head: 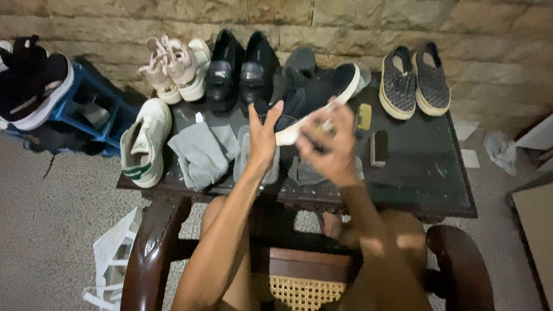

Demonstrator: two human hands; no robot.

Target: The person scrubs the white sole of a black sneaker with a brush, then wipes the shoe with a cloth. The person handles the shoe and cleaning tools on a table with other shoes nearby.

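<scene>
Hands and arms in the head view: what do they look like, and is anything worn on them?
Both arms are bare from the bottom edge of the picture to the wrists, with no sleeves, gloves, watch or bracelet to be seen. The left hand is sharp and shows slim fingers with no ring in sight. The right hand is blurred, so rings or marks on it cannot be told.

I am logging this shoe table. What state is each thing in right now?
Dark slip-on shoe: lifted, tilted, held in both hands.
Left hand: fingers spread against the shoe.
Right hand: blurred, on the shoe's sole edge.
White sneaker: on its side.
Grey cloth: crumpled on the table.
Black loafers: upright, paired.
</scene>
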